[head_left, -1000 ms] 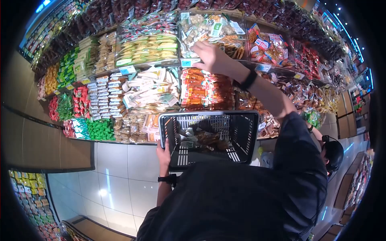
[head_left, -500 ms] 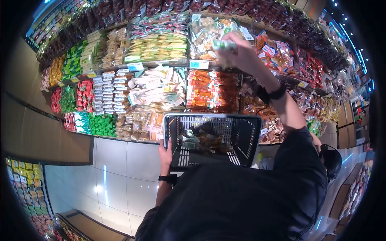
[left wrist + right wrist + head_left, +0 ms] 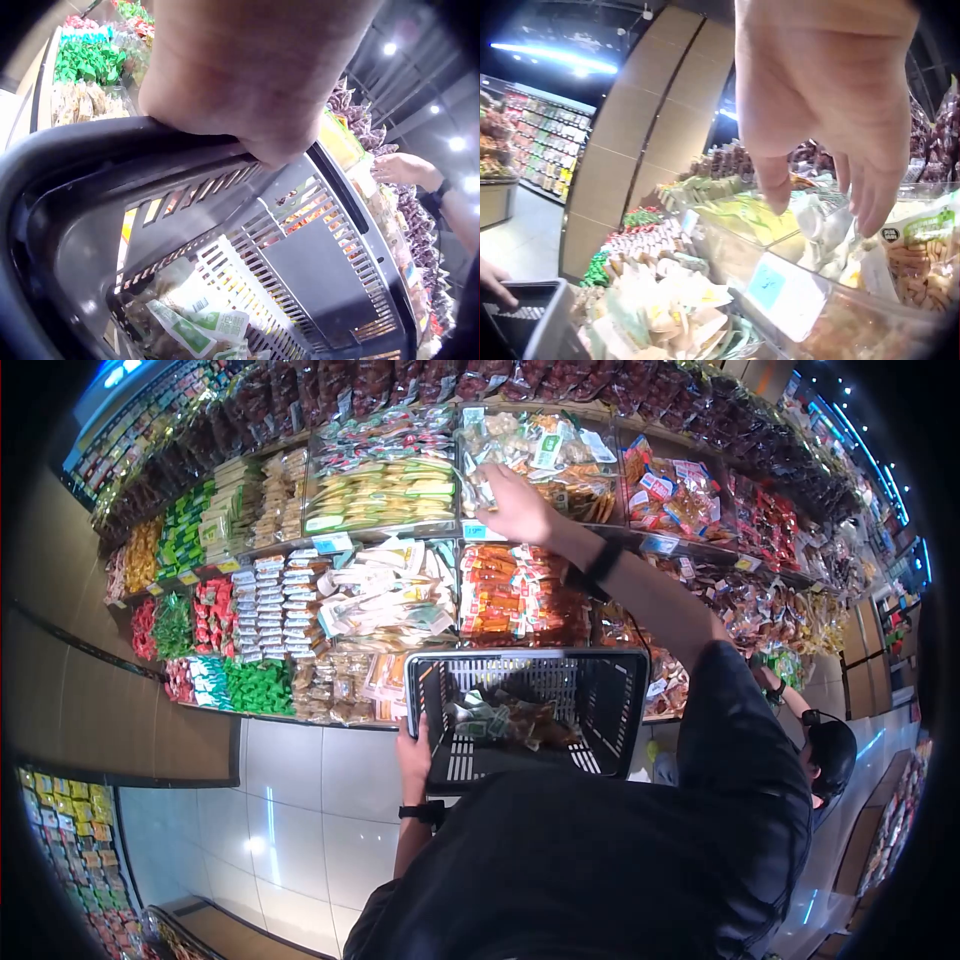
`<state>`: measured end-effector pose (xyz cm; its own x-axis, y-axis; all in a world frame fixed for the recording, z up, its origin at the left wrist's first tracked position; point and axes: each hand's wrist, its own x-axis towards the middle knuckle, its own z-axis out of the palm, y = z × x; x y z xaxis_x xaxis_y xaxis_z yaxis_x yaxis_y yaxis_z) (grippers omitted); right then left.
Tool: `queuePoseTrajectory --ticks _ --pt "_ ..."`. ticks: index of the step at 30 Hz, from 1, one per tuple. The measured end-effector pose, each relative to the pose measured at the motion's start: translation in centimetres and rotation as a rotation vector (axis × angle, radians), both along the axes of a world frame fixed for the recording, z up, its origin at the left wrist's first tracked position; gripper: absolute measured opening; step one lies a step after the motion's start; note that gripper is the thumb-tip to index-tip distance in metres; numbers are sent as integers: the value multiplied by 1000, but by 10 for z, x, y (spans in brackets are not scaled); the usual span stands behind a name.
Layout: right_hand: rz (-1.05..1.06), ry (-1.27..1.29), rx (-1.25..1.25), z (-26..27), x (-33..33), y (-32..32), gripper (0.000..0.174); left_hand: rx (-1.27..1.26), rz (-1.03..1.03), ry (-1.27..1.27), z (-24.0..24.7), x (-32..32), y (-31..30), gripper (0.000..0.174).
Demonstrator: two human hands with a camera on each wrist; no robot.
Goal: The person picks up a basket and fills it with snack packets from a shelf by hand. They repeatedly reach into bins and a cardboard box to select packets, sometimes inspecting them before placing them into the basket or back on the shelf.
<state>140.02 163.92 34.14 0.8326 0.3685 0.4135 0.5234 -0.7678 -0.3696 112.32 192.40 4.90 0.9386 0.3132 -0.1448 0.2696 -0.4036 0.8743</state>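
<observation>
at the tiered display [image 3: 400, 531] of packaged snacks, one person [image 3: 590, 860] works with both hands. the left hand [image 3: 413, 755] grips the side rim of a black shopping basket [image 3: 322, 277], presumably to keep its open top steady and close to the bins; the basket sits between the person's body and the display front. packets with white-and-green labels [image 3: 202, 330] lie loosely heaped on its floor. the right hand [image 3: 520, 505] extends over an upper-tier bin [image 3: 889, 307], fingers [image 3: 877, 196] pointing down, parted from the thumb [image 3: 776, 191] and not closed; whether the fingertips touch the pale packets [image 3: 821, 232] just below i cannot tell. a price tag [image 3: 784, 300] is fixed at that bin's front edge, likely so that it reads from the aisle. orange-red packets [image 3: 510, 590] lie directly below it; the partitions [image 3: 457, 480] appear meant to keep each kind apart. stepped tiers, densely stocked, probably serve easy picking. pale glossy floor tiles [image 3: 290, 780] reflect the overhead lights [image 3: 457, 144], dark-red bags [image 3: 540, 380] line the uppermost row, a tan panelled column [image 3: 630, 172] stands past the left end, and a second person in a dark cap [image 3: 832, 745] is at the right-hand side, an arm [image 3: 793, 698] held towards the stock.
</observation>
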Motion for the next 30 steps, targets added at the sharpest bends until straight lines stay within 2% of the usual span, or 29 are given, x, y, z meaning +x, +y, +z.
queuePoseTrajectory --ticks 1,3,4,7,9,10,12,13,14,17,20,26,28,30 --pt "0 -7 2 -1 18 4 68 2 0 -7 3 -2 -1 42" --pt "-49 318 -28 0 45 14 80 4 -7 -16 12 -2 -3 42" --pt "-21 297 -7 0 50 17 87 7 -4 -26 16 -1 -4 42" --pt "-113 244 -104 3 61 26 86 40 5 -8 12 -1 -3 42" --pt "-187 296 -158 7 63 29 75 10 19 -23 3 -1 -2 42" --pt "-186 292 -159 5 63 31 75 -19 31 -30 2 -1 -3 42" --pt "-196 172 -92 -13 67 31 83 -25 36 -40 3 -2 -4 42" --pt "-172 77 -10 -29 76 29 76 -31 39 -48 5 -1 -5 42" --pt "-176 75 -10 -31 76 26 76 -32 36 -50 3 0 -4 42" --pt "-62 15 169 -38 72 20 58 -29 17 -14 -4 0 -1 43" --pt "0 -139 199 -31 52 17 53 -14 18 -37 -3 2 0 43" --pt "94 -226 261 -4 1 -7 36 -57 11 -59 0 0 -4 41" --pt "163 -345 308 0 -17 -19 35 15 17 -258 -8 1 -4 36" --pt "155 -343 326 5 -49 -27 30 -8 21 -204 -10 0 -2 36"
